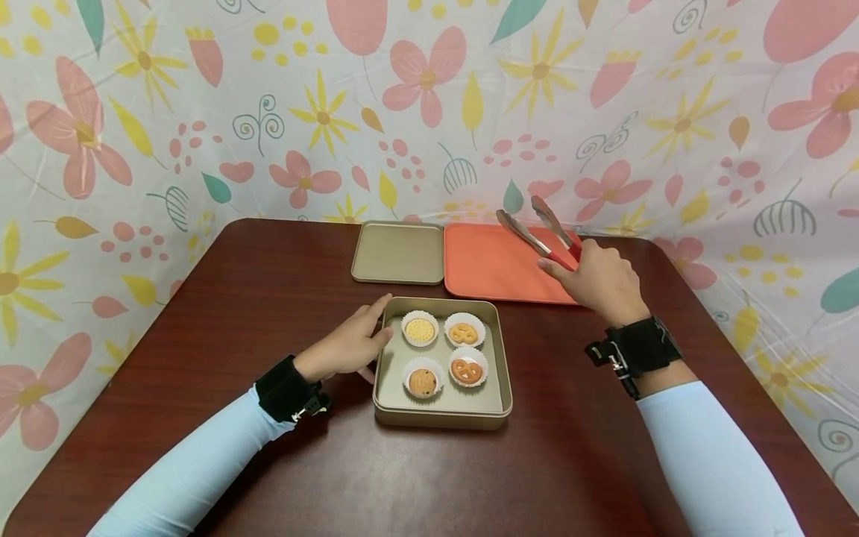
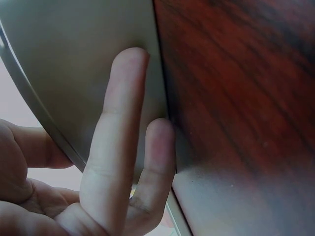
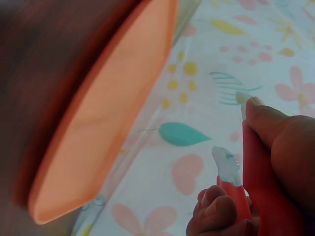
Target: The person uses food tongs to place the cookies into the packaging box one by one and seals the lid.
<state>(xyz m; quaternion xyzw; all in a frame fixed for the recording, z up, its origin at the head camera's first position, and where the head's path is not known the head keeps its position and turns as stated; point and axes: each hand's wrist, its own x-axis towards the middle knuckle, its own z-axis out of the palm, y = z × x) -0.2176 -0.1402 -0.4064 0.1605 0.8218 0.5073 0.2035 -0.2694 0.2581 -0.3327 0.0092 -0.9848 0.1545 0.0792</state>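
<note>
Tongs (image 1: 526,236) gripped
I see the right hand (image 1: 607,282) holding them; the left hand (image 1: 345,343) rests straight fingers (image 2: 120,118) against the tin (image 1: 443,419).

The person wears plain, close-fitting pale blue sleeves (image 1: 714,459) down both forearms and a broad black wristband (image 1: 646,346) on each arm, fitted with small, shiny, silver-coloured metal hardware (image 1: 615,360).

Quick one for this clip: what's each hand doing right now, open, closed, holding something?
Left hand: open, fingers resting against the side of the gold tin.
Right hand: closed, holding the red-handled tongs.
</note>
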